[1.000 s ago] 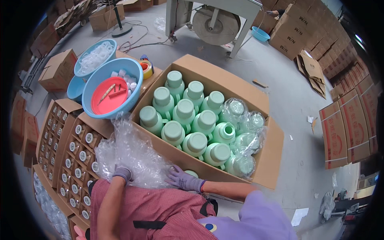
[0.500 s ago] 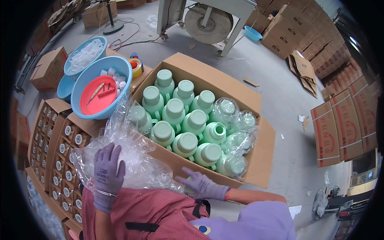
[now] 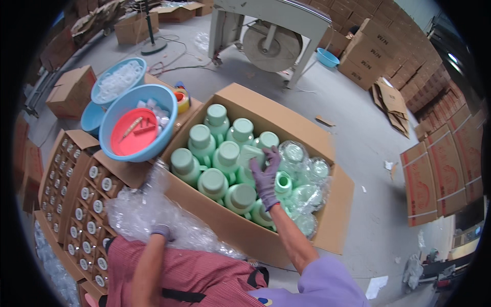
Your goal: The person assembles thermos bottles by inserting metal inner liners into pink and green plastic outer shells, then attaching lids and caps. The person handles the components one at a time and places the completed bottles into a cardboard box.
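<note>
Mint-green flasks (image 3: 240, 197) with round caps and side handles stand upright in an open cardboard carton (image 3: 220, 225). My right hand (image 3: 267, 179), in a purple-grey glove, reaches over them. Its fingers close round the pale green cap (image 3: 251, 153) of a middle flask; the cap looks tilted. Just right of that hand, one flask (image 3: 283, 183) shows its bare, open neck. My left hand (image 3: 162, 231), gloved alike, is down at the clear plastic bags (image 3: 138, 212) heaped before the carton, its fingers hidden. Several flasks on the carton's right side are wrapped in clear plastic (image 3: 307, 197).
Left of the carton, a blue basin (image 3: 171, 130) holds a red dish (image 3: 123, 142) and white caps. Behind it stands a basin of translucent rings (image 3: 120, 84), beside a tape roll (image 3: 182, 102). Divided cartons (image 3: 76, 192) flank my left side; strapped flat cartons (image 3: 428, 179) stand right.
My right hand has moved from the carton's near edge up onto a middle flask's cap. My left hand has gone down into the plastic bags. Plastic no longer covers the leftmost flask.
</note>
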Demonstrator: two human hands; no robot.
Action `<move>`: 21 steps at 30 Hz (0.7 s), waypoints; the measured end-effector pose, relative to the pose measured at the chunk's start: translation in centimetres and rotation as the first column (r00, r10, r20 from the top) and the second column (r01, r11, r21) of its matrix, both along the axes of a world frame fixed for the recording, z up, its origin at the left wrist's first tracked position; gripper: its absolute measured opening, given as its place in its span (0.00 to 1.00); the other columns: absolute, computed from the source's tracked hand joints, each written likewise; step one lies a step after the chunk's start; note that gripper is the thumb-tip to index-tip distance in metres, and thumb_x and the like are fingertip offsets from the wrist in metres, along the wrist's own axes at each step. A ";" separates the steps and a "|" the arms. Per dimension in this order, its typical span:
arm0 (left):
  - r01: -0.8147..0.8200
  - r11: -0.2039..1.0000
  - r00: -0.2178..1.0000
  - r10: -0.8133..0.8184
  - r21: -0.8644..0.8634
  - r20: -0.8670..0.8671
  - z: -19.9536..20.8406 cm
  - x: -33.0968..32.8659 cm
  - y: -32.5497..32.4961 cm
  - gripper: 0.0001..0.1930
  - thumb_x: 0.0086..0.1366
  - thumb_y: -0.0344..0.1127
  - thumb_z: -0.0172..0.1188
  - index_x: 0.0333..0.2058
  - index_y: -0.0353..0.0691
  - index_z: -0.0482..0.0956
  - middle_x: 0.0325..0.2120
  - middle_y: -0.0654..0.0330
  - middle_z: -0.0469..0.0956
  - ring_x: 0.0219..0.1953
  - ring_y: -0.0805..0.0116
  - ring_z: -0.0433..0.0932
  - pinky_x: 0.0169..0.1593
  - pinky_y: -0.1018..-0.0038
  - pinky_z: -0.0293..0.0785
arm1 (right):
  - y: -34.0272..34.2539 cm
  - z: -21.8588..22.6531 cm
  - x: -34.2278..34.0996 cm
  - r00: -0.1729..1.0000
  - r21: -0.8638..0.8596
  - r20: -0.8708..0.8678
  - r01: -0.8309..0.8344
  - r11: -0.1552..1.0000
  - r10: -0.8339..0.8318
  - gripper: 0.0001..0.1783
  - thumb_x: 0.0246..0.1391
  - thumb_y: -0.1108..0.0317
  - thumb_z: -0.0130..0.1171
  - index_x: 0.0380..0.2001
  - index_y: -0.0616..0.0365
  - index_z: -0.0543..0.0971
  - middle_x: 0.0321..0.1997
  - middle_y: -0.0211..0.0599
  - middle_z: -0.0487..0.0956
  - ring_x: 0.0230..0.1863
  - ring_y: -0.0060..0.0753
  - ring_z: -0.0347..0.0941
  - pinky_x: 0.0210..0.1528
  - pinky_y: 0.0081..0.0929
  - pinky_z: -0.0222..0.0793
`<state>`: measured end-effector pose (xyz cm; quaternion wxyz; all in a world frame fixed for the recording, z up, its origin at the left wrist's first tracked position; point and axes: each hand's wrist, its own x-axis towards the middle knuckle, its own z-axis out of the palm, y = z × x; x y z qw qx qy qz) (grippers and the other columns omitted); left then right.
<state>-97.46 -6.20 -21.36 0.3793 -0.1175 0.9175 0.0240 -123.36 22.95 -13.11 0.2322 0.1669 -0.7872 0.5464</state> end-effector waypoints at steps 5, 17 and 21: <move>0.083 0.988 0.990 -0.096 0.131 0.101 -1.7 -0.7 1.8 0.28 0.58 0.54 0.54 0.54 0.46 0.79 0.53 0.50 0.78 0.55 0.49 0.76 0.60 0.53 0.68 | -16.6 3.2 2.7 0.889 -0.415 0.151 -0.340 0.844 0.433 0.30 0.49 0.64 0.69 0.52 0.58 0.66 0.67 0.45 0.55 0.59 0.40 0.64 0.58 0.38 0.68; 0.064 0.950 0.611 -0.280 -0.307 -0.740 8.4 -3.1 4.2 0.32 0.59 0.48 0.59 0.62 0.47 0.68 0.56 0.52 0.74 0.53 0.51 0.77 0.59 0.50 0.67 | 5.3 -0.7 -6.1 0.999 0.824 -0.010 0.033 0.565 -0.043 0.50 0.37 0.51 0.72 0.65 0.52 0.65 0.68 0.53 0.62 0.69 0.56 0.58 0.70 0.50 0.50; 0.091 0.994 0.985 -0.099 0.063 0.142 2.5 -2.6 3.2 0.28 0.60 0.52 0.54 0.57 0.45 0.75 0.56 0.51 0.75 0.56 0.51 0.75 0.63 0.52 0.61 | 17.6 1.0 -5.5 0.820 0.975 0.219 -0.157 0.159 -0.529 0.49 0.45 0.48 0.67 0.69 0.42 0.59 0.73 0.60 0.55 0.71 0.63 0.53 0.68 0.54 0.55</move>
